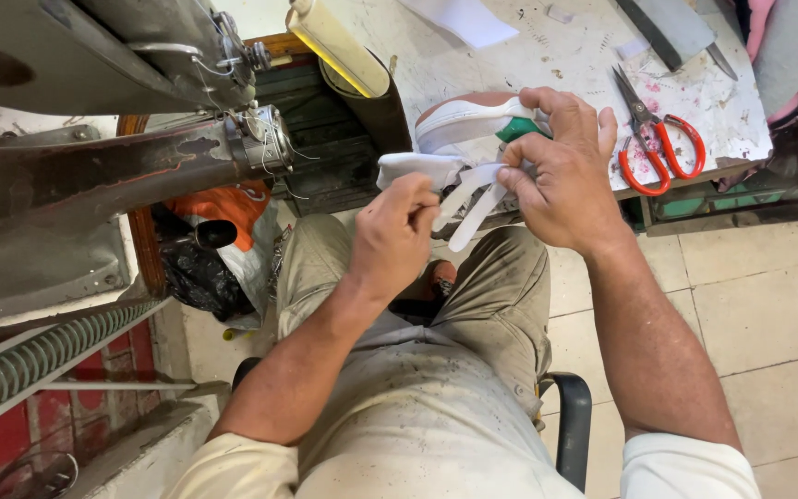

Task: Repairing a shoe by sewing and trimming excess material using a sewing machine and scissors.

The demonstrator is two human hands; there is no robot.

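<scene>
- Nearest the lens, pale sleeves and a lap in dusty khaki trousers (417,370), seated on a black-armed chair (573,425) at six o'clock.
- Up at centre frame, both hands meet on a white shoe upper (468,125) with a green heel patch and a brownish lining, held just off the bench edge at about one o'clock.
- White straps (473,199) hang from the upper, fanning down toward the knees.
- Step in hand, as I read it: sorting and lining up those straps against the upper, a fitting or trimming stage between passes at the machine.
- Next move would call for a firm pinch on one strap and a steady upper, so the loose ends do not twist or slip.
- Left hand (394,236): curled nearly closed, fingertips pinching the near end of a strap from below.
- Right hand (565,171): wrapped over the top of the upper, thumb and forefinger pinched on a strap, remaining fingers bent down around the heel.
- Out at two o'clock, red-handled scissors (662,143) lie closed on the stained, scuffed workbench (731,111), well apart from the hands.
- Over at ten o'clock, a heavy grey sewing machine (94,157) reaches in, its arm end near the shoe but not touching.
- Twelve o'clock shows a cream roll (339,46) leaning beside the bench.
- Down at eight o'clock, a black bag and orange cloth (223,208) sit under the machine, tiled floor (768,305) to the right.
</scene>
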